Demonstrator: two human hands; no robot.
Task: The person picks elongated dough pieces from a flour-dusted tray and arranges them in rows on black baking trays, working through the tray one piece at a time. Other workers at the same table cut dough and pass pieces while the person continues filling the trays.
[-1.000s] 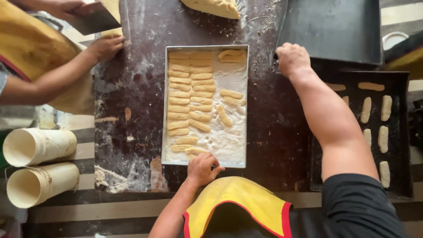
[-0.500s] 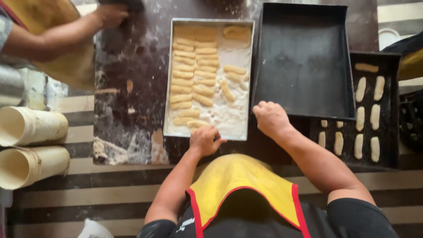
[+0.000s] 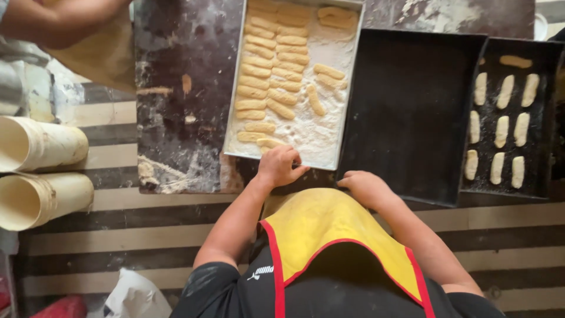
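Observation:
My left hand (image 3: 280, 165) is at the near rim of a pale metal tray (image 3: 335, 106). Its fingers lie inside over the dough and its thumb is outside the rim. Floured dough sticks (image 3: 268, 76) lie in rows on that tray. My right hand (image 3: 365, 186) rests with curled fingers at the near left corner of an empty black baking tray (image 3: 412, 106). Whether it grips that corner is unclear. The black tray sits right beside the pale one.
A second black tray (image 3: 544, 118) at the right carries several dough pieces (image 3: 501, 131). Another person's arm (image 3: 65, 23) reaches over the dark floured worktop (image 3: 176, 118) at the far left. Two cream tubes (image 3: 41, 171) lie at the left; a striped surface runs below.
My right hand came back from the black tray's far corner to its near left corner, and the tray now lies close beside the pale one. My left hand stayed at the pale tray's rim.

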